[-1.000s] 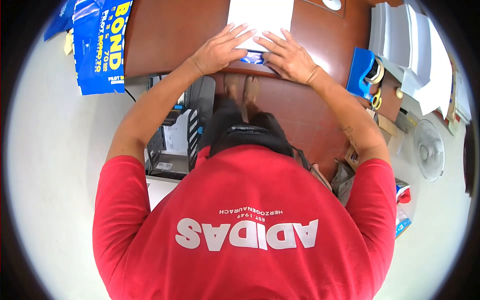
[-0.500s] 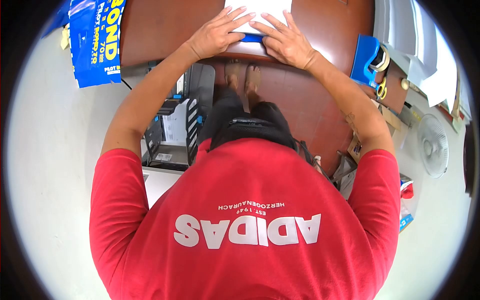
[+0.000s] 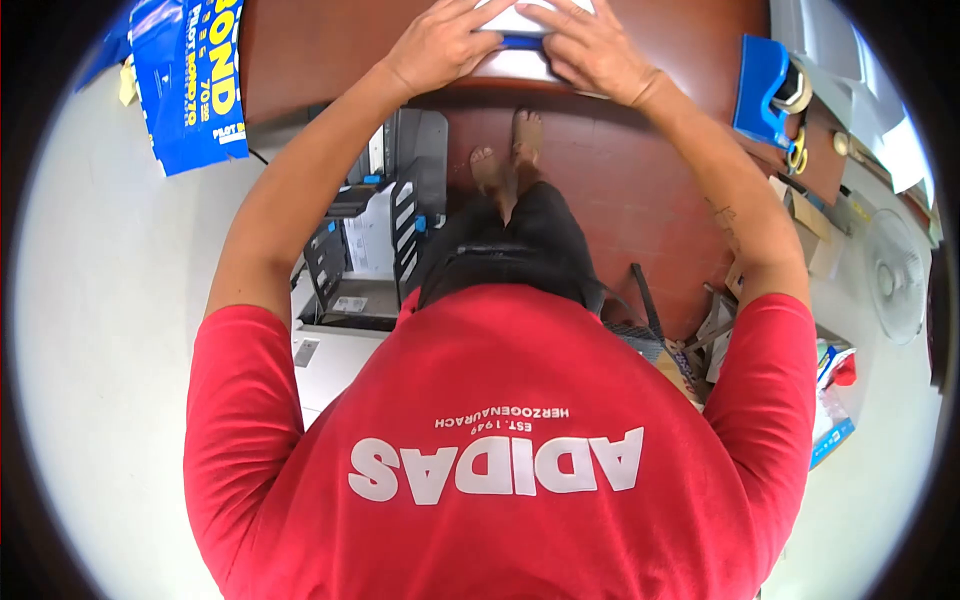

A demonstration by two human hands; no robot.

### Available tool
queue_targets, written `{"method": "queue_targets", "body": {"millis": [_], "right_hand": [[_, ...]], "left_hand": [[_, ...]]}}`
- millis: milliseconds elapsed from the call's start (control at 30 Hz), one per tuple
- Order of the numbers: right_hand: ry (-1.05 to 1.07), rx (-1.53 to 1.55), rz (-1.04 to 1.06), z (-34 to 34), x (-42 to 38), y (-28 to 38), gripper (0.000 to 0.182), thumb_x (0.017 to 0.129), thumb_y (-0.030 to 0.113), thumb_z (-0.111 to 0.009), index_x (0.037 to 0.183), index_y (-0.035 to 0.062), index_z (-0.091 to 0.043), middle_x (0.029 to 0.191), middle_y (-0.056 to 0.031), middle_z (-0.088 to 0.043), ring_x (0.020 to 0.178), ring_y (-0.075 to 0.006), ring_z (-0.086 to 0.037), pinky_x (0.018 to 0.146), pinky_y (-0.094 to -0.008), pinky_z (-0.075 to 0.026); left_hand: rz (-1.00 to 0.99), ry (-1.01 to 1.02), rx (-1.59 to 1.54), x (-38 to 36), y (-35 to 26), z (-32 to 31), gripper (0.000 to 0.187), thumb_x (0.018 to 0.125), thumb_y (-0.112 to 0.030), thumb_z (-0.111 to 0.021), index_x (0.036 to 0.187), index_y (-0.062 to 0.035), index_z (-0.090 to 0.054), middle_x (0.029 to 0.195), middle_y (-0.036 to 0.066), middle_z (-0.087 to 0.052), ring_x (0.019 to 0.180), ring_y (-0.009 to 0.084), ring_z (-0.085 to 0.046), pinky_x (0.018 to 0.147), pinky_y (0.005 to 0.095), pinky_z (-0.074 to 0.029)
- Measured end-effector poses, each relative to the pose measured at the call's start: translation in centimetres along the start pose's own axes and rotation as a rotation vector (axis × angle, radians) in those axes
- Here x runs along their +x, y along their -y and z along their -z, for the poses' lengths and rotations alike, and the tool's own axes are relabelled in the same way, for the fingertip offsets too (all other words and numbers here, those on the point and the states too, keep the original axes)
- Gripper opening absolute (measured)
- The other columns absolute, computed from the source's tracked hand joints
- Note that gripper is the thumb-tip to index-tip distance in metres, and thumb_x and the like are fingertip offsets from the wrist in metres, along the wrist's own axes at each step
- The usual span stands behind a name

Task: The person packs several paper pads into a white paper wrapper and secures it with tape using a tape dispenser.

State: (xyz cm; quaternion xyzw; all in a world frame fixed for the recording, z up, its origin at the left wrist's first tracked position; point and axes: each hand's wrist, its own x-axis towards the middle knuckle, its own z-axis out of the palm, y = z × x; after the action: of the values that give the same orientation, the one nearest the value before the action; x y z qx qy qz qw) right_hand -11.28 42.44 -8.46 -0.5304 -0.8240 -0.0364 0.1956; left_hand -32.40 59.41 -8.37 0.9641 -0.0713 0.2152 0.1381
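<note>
At the top of the view, white paper [image 3: 508,20] with a blue strip [image 3: 523,43] along its near edge lies on the brown table [image 3: 320,50]. My left hand [image 3: 445,42] rests on its left side, fingers stretched over the white surface and the thumb by the blue strip. From the right, my right hand [image 3: 592,48] lies on it too, with outstretched fingers and a thumb near the strip. The frame's top edge cuts off the far part of the paper and some fingertips.
A blue-and-yellow paper wrapper [image 3: 190,90] hangs at the table's left. On the right are a blue tape dispenser [image 3: 762,90], yellow-handled scissors [image 3: 797,153] and large white sheets [image 3: 885,110]. A black-and-grey machine [image 3: 365,240] stands lower left, a fan [image 3: 893,275] far right.
The view has shifted, so the hands and paper sit higher in the frame. My fingers have stayed on the paper. My feet have changed position on the floor.
</note>
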Motion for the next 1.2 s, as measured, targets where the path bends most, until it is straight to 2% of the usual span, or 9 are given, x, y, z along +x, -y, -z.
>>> {"method": "queue_targets", "body": {"millis": [67,233,500,600,767,867,1067,1133,1200], "right_hand": [[-0.039,-0.033,0.058,-0.2,-0.3,-0.4,0.018,0.087,0.020,-0.073,0.094,0.0064,-0.062,0.148,-0.0199,-0.053,0.142,-0.0395,-0.048,0.115,-0.0699,-0.028],[-0.044,0.084,-0.004,0.9,-0.4,0.2,0.024,0.082,0.018,-0.079,0.093,0.0045,-0.061,0.151,-0.0226,-0.051,0.140,-0.0408,-0.049,0.117,-0.0641,-0.032],[-0.107,0.032,-0.040,0.8,0.0,1.2,0.014,0.084,0.006,-0.073,0.087,0.0012,-0.061,0.148,-0.0243,-0.053,0.137,-0.0432,-0.053,0.113,-0.0653,-0.037],[-0.114,0.034,-0.053,0.6,-0.1,1.4,0.012,0.083,0.005,-0.072,0.084,0.0012,-0.061,0.148,-0.0241,-0.053,0.137,-0.0435,-0.053,0.113,-0.0662,-0.037],[-0.086,0.065,-0.063,0.7,-0.1,1.5,0.013,0.080,0.006,-0.073,0.076,0.0033,-0.060,0.149,-0.0225,-0.053,0.139,-0.0430,-0.050,0.114,-0.0672,-0.035],[-0.071,0.050,-0.050,0.8,-0.1,1.7,0.015,0.077,0.008,-0.074,0.072,0.0046,-0.060,0.151,-0.0213,-0.052,0.142,-0.0433,-0.046,0.114,-0.0682,-0.034],[-0.061,0.020,-0.031,0.8,0.0,1.9,0.011,0.075,0.009,-0.074,0.075,0.0044,-0.064,0.137,-0.0211,-0.059,0.130,-0.0439,-0.054,0.110,-0.0683,-0.038],[-0.112,0.027,-0.042,1.2,0.3,2.0,0.011,0.074,0.009,-0.074,0.078,0.0027,-0.067,0.127,-0.0215,-0.062,0.123,-0.0422,-0.057,0.108,-0.0639,-0.042],[-0.130,0.026,-0.039,1.4,0.7,1.9,0.012,0.074,0.009,-0.074,0.079,0.0015,-0.067,0.126,-0.0215,-0.062,0.122,-0.0417,-0.057,0.107,-0.0615,-0.044]], "left_hand": [[0.015,0.031,-0.010,-0.4,-0.3,0.0,0.008,0.081,-0.008,-0.074,0.087,-0.0033,-0.070,0.152,0.020,-0.050,0.142,0.0447,-0.045,0.114,0.0623,-0.038],[0.031,-0.046,-0.015,-0.1,-0.3,-0.5,0.008,0.080,-0.007,-0.074,0.086,-0.0039,-0.070,0.154,0.019,-0.049,0.142,0.0426,-0.046,0.115,0.0615,-0.037],[0.050,-0.013,-0.087,-0.4,-0.8,0.9,0.010,0.080,-0.007,-0.075,0.090,-0.0052,-0.073,0.155,0.020,-0.048,0.144,0.0423,-0.044,0.117,0.0609,-0.036],[0.108,-0.033,-0.197,-0.5,-1.6,2.0,0.012,0.081,-0.008,-0.077,0.091,-0.0045,-0.072,0.149,0.021,-0.054,0.139,0.0426,-0.049,0.116,0.0593,-0.038],[0.162,-0.171,-0.159,-0.4,-1.0,1.8,0.017,0.081,-0.009,-0.078,0.092,-0.0024,-0.067,0.126,0.018,-0.069,0.120,0.0375,-0.065,0.103,0.0456,-0.053],[0.073,-0.186,-0.098,0.1,-0.6,1.8,0.011,0.083,-0.006,-0.073,0.090,-0.0032,-0.066,0.125,0.016,-0.070,0.114,0.0344,-0.067,0.097,0.0413,-0.056],[-0.019,-0.127,0.049,-0.1,-0.4,1.9,0.006,0.081,-0.006,-0.067,0.086,-0.0040,-0.066,0.126,0.015,-0.070,0.111,0.0333,-0.069,0.097,0.0407,-0.057],[-0.015,-0.124,0.040,-0.6,-0.2,1.5,0.005,0.080,-0.005,-0.068,0.085,-0.0040,-0.067,0.128,0.014,-0.070,0.113,0.0332,-0.069,0.098,0.0408,-0.056],[-0.017,-0.126,0.036,-0.7,0.1,1.3,0.005,0.079,-0.005,-0.069,0.084,-0.0039,-0.068,0.129,0.014,-0.069,0.115,0.0331,-0.069,0.099,0.0409,-0.056]]}}
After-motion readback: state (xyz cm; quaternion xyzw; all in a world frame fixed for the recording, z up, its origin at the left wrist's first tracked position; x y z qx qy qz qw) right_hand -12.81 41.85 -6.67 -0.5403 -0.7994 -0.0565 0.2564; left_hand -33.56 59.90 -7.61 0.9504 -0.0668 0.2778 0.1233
